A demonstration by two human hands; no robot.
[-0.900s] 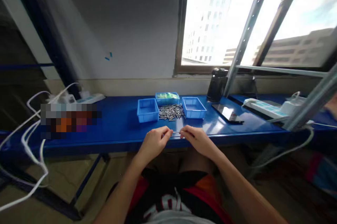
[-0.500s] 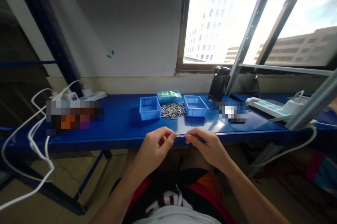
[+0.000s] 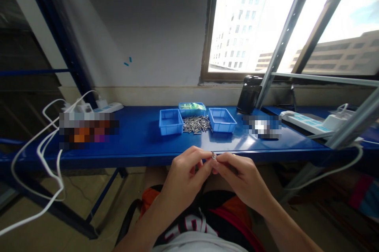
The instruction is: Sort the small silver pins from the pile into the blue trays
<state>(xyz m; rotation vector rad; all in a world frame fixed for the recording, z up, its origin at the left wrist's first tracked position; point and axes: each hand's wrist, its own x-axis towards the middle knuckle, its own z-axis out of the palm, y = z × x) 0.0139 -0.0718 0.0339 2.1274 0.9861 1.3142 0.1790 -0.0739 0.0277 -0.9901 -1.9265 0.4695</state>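
Note:
My left hand (image 3: 186, 171) and my right hand (image 3: 239, 173) meet just in front of the blue bench's front edge (image 3: 142, 159). Both pinch one small silvery metal piece (image 3: 213, 156) between their fingertips, and it points end-on at the camera. A heap of similar small metal pins (image 3: 196, 124) lies further back on the bench. It sits between a left blue bin (image 3: 171, 121) and a right blue bin (image 3: 222, 120). Behind the heap stands a third blue bin with greenish contents (image 3: 192, 107).
White power strips with cables lie at the bench's far left (image 3: 103, 107) and far right (image 3: 304, 122). A black cylindrical container (image 3: 249, 94) stands under the window. Slanted metal shelf posts (image 3: 281, 43) rise on the right. White cables (image 3: 44, 157) hang off the left edge.
Both hands have drawn back from the bench edge toward my body and closed together. The metal piece, held sideways before, now points at the camera.

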